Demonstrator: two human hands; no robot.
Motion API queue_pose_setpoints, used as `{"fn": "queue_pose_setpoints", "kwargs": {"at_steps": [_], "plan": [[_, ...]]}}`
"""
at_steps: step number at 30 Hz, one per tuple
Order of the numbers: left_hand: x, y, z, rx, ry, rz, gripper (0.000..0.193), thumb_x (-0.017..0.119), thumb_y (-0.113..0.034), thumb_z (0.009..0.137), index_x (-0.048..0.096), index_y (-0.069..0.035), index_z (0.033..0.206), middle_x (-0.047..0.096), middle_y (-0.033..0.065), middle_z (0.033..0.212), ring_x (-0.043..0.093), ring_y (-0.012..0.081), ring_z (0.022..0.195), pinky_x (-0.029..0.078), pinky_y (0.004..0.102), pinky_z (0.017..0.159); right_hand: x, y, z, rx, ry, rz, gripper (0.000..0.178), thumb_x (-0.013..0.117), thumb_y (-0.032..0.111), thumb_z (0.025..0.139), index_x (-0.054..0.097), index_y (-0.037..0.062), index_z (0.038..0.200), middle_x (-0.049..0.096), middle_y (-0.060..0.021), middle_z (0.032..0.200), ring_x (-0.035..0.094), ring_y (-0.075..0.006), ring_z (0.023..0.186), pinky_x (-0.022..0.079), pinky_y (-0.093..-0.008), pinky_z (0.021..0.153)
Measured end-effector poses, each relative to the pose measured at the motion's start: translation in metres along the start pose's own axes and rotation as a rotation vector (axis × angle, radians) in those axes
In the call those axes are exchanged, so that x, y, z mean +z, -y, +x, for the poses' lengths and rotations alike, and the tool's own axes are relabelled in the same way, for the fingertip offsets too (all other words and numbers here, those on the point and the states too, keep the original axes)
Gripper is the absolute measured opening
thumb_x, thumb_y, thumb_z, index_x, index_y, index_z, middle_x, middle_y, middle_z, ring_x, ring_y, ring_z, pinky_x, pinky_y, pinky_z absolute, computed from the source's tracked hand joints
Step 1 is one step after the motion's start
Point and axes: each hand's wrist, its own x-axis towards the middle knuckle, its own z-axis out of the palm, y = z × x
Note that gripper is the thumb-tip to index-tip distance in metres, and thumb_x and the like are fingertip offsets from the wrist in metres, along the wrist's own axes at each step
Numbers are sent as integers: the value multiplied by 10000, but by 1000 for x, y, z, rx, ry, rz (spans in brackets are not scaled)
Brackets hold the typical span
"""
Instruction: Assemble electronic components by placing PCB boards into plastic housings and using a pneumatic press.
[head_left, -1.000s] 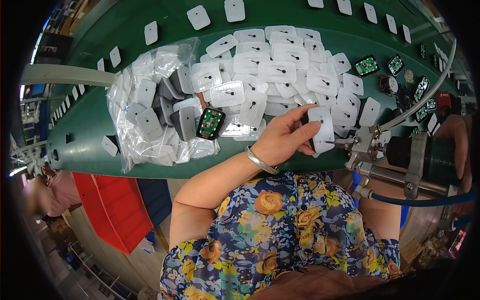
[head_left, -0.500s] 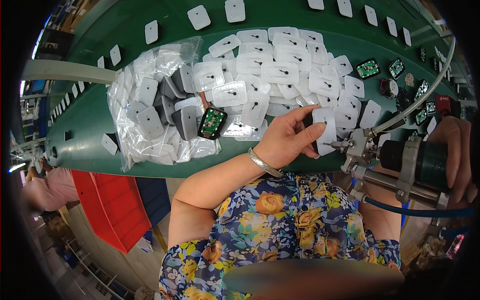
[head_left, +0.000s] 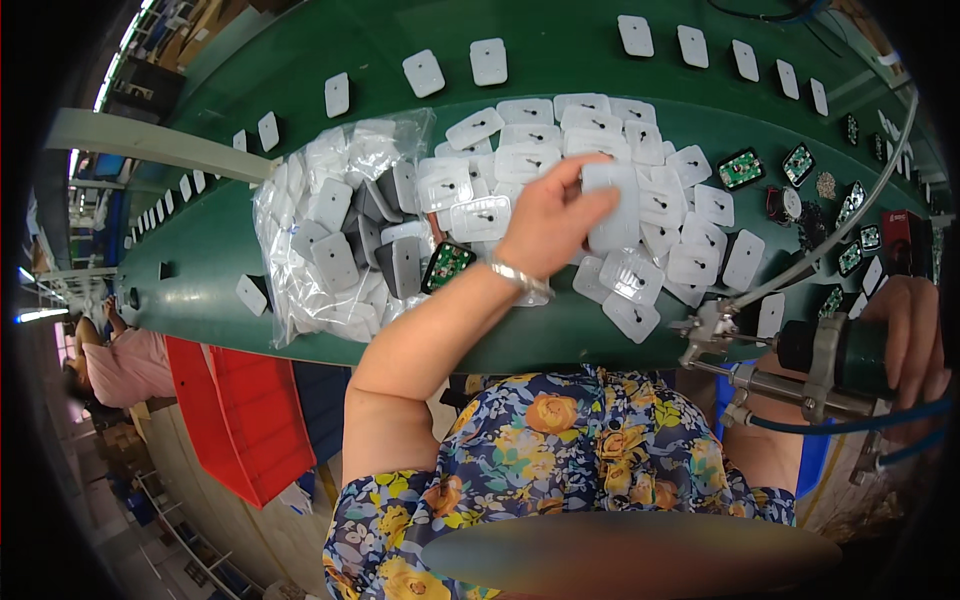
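Left hand [head_left: 550,225] grasping a white cover [head_left: 612,205] above the cover pile [head_left: 560,140] on the green bench [head_left: 400,30], right hand [head_left: 915,335] clenched round a screwdriver [head_left: 800,365] at the bench edge, bag of covers [head_left: 335,240] left of pile.

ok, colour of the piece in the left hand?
White, a flat square cover, held by the left hand; head view.

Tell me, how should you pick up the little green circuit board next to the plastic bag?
Probably by its two opposite edges, coming from above. The green circuit board lies flat on the green belt, its parts facing up, so pinching the thin rim keeps fingers off them. The plastic bag crowds its left side, so the open lower-right corner looks easiest. The left hand is nearest.
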Motion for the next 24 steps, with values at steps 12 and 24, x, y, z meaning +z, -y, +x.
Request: {"fn": "queue_pose_setpoints", "kwargs": {"at_steps": [12, 24], "plan": [[-60, -10, 246, -53, -304, 1335, 592, 666, -411, 731, 549, -86, 1213, 556, 181, 1194, 559, 329, 1041, 432, 376, 917, -115, 28, -31, -255, 48, -29, 632, 589, 326, 872, 296, 50, 1358, 545, -90, 923, 528, -199, 718, 460, -321, 581], [18, -6, 362, -177, -213, 1271, 636, 700, -381, 693, 523, -44, 1202, 583, 176, 1150, 565, 305, 1057, 443, 366, 912, -159, 2, -34, -191, -222, -5, 257, 664, 147, 762, 443, 72, 871, 563, -43, 714, 554, -145, 572, 479, -226, 552]]}}
